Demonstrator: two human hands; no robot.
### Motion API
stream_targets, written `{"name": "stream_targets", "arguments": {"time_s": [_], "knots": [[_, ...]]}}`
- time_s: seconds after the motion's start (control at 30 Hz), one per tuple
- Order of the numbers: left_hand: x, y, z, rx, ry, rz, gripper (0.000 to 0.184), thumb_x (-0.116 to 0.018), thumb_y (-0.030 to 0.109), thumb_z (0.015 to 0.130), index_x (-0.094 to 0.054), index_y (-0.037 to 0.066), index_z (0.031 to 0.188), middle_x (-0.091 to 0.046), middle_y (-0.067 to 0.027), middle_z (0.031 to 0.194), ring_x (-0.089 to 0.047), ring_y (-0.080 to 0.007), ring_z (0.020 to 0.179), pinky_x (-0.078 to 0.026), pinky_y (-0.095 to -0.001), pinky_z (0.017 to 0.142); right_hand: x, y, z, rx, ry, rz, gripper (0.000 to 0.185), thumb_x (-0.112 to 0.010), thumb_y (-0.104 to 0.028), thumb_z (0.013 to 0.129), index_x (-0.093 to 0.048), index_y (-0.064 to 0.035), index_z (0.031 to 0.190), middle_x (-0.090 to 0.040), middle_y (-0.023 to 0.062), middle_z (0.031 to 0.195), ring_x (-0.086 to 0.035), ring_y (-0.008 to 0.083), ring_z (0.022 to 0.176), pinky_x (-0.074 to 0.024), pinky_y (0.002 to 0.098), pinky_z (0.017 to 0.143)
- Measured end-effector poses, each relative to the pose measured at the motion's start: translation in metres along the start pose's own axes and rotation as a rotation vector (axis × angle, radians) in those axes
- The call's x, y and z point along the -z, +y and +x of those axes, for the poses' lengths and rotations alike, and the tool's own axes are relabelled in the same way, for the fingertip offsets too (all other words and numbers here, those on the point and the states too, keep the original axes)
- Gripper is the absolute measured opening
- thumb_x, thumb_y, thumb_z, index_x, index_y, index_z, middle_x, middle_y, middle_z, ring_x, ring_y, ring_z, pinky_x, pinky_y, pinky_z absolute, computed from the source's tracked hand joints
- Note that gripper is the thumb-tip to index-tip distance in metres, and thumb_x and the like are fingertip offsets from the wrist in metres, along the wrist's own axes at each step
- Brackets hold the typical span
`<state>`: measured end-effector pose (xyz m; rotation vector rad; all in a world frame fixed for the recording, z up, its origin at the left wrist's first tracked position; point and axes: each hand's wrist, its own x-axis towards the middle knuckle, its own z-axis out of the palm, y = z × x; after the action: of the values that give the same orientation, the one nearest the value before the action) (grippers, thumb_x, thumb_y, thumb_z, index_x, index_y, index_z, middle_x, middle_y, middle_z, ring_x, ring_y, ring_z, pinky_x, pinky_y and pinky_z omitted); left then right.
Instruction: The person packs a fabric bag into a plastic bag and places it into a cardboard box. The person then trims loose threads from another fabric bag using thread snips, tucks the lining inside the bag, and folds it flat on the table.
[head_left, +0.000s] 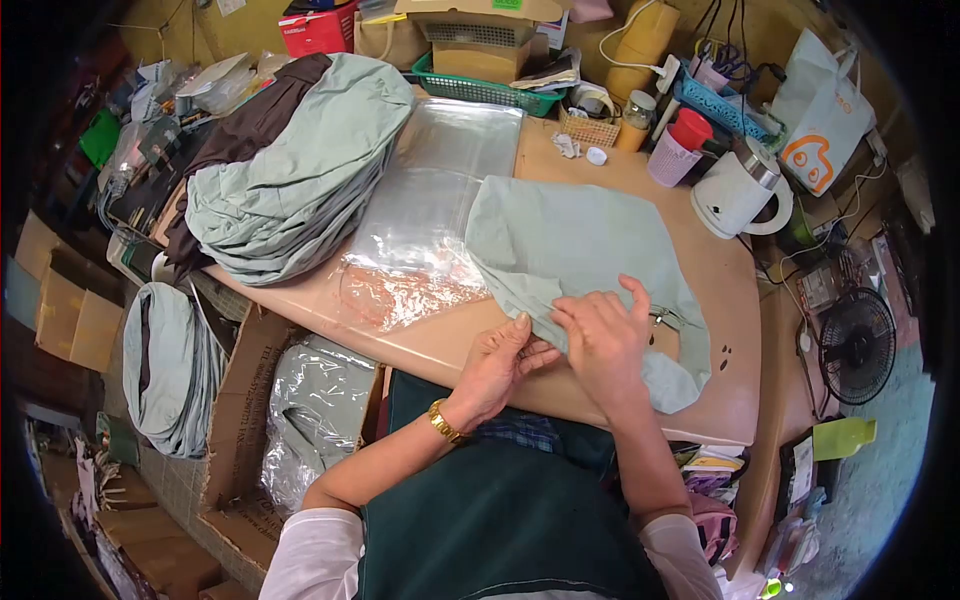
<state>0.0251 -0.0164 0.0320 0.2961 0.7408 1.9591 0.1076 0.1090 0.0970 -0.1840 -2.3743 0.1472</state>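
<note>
A pale grey-green cloth piece (590, 230) lies spread on the tan tabletop (400, 345), with a gap through which the tabletop shows near its right end. At its near edge, my left hand (500, 365), with a gold watch on the wrist, pinches the cloth between thumb and fingers. Close beside it, my right hand (605, 335) is bent over the same edge with its fingertips gathered on the fabric and one finger raised. A small metal fitting (657, 320) shows on the cloth to the right of that hand. What exactly lies between the fingertips is hidden.
Clear plastic bags (440, 170) lie left of the cloth, beside a tall pile of similar cloth pieces (300, 170). A cardboard box (235, 420) with plastic-wrapped goods stands below the table's left. A white kettle (735, 195), pink cup (672, 160) and black fan (857, 345) are at right.
</note>
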Motion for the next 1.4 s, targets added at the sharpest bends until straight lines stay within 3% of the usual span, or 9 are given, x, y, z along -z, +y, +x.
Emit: {"name": "stream_targets", "arguments": {"time_s": [0.4, 0.5, 0.63, 0.7, 0.73, 0.8, 0.87, 1.13, 1.4], "knots": [[0.011, -0.014, -0.001, -0.059, -0.026, -0.1, 0.027, -0.05, 0.026, 0.103, -0.06, 0.002, 0.107, -0.067, -0.0104, 0.107, -0.063, -0.0174, 0.104, -0.051, -0.0342, 0.094, 0.0, 0.01, 0.011, -0.431, -0.071, 0.318, 0.005, -0.064, -0.006, 0.087, -0.059, -0.0056, 0.086, -0.064, 0.0101, 0.067, -0.06, 0.0316, 0.062, -0.0471, 0.0427, 0.074], [0.01, 0.004, -0.004, -0.027, 0.025, -0.21, 0.033, -0.05, 0.028, 0.102, -0.054, 0.003, 0.123, -0.06, -0.0107, 0.123, -0.057, -0.0203, 0.116, -0.049, -0.0391, 0.098, 0.021, 0.023, 0.012, -0.61, -0.48, 0.539, 0.011, -0.062, -0.012, 0.091, -0.058, -0.001, 0.091, -0.063, 0.0155, 0.071, -0.06, 0.0297, 0.065, -0.0479, 0.0383, 0.069], [0.058, 0.045, -0.033, 0.143, 0.129, -0.187, 0.038, -0.046, 0.03, 0.102, -0.05, 0.006, 0.132, -0.06, -0.0122, 0.123, -0.058, -0.0243, 0.114, -0.052, -0.043, 0.091, 0.052, 0.091, -0.066, -0.435, -0.998, -0.13, 0.038, -0.057, -0.035, 0.094, -0.058, -0.0017, 0.113, -0.067, 0.0218, 0.089, -0.065, 0.0376, 0.084, -0.0509, 0.0415, 0.075], [0.085, 0.079, -0.063, 0.38, 0.205, 0.322, 0.04, -0.046, 0.035, 0.102, -0.055, 0.001, 0.123, -0.067, -0.012, 0.108, -0.066, -0.0218, 0.097, -0.052, -0.0379, 0.089, 0.099, 0.085, -0.057, -0.552, -1.103, 0.318, 0.04, -0.057, -0.035, 0.094, -0.059, 0.0017, 0.111, -0.068, 0.02, 0.091, -0.067, 0.0346, 0.083, -0.0526, 0.04, 0.077], [0.089, 0.092, -0.073, 0.21, 0.28, 0.778, 0.039, -0.049, 0.033, 0.102, -0.056, 0.0, 0.12, -0.068, -0.0121, 0.103, -0.066, -0.0203, 0.091, -0.052, -0.0362, 0.085, 0.103, 0.099, -0.07, -0.571, -1.089, 0.318, 0.04, -0.057, -0.035, 0.094, -0.059, 0.0017, 0.111, -0.068, 0.02, 0.091, -0.067, 0.0346, 0.083, -0.0526, 0.04, 0.077], [0.092, 0.119, -0.073, -0.113, 0.39, 1.225, 0.035, -0.053, 0.029, 0.101, -0.058, -0.002, 0.116, -0.067, -0.0108, 0.096, -0.064, -0.0175, 0.086, -0.052, -0.0329, 0.079, 0.11, 0.123, -0.1, -1.132, -0.434, 1.475, 0.03, -0.061, -0.024, 0.094, -0.061, 0.0031, 0.105, -0.068, 0.0126, 0.091, -0.067, 0.0245, 0.082, -0.053, 0.0341, 0.076], [0.093, 0.134, -0.048, -0.356, 0.398, 1.254, 0.033, -0.057, 0.025, 0.098, -0.058, -0.003, 0.116, -0.066, -0.0093, 0.097, -0.062, -0.0162, 0.089, -0.05, -0.0311, 0.08, 0.109, 0.132, -0.087, -0.814, -0.222, 0.666, 0.015, -0.062, -0.012, 0.093, -0.063, 0.0004, 0.102, -0.064, 0.0038, 0.092, -0.063, 0.0131, 0.084, -0.051, 0.0266, 0.076], [0.047, 0.118, 0.084, -0.479, -0.074, 1.429, 0.042, -0.07, 0.018, 0.088, -0.061, -0.004, 0.123, -0.064, -0.0161, 0.121, -0.058, -0.0207, 0.114, -0.044, -0.0333, 0.098, 0.047, 0.145, -0.076, -0.811, 0.14, 0.882, 0.016, -0.067, -0.008, 0.089, -0.063, 0.0006, 0.102, -0.063, 0.0045, 0.094, -0.059, 0.0082, 0.087, -0.0486, 0.0227, 0.076], [0.078, 0.099, 0.106, -0.202, 0.029, 1.182, 0.016, -0.071, 0.016, 0.09, -0.069, 0.001, 0.085, -0.062, 0.0061, 0.075, -0.049, -0.0012, 0.067, -0.042, -0.0188, 0.059, 0.019, 0.173, -0.111, -0.978, 0.031, 0.921, 0.015, -0.072, -0.004, 0.084, -0.066, -0.0008, 0.097, -0.067, 0.0004, 0.087, -0.06, 0.0076, 0.08, -0.0472, 0.022, 0.073]]}}
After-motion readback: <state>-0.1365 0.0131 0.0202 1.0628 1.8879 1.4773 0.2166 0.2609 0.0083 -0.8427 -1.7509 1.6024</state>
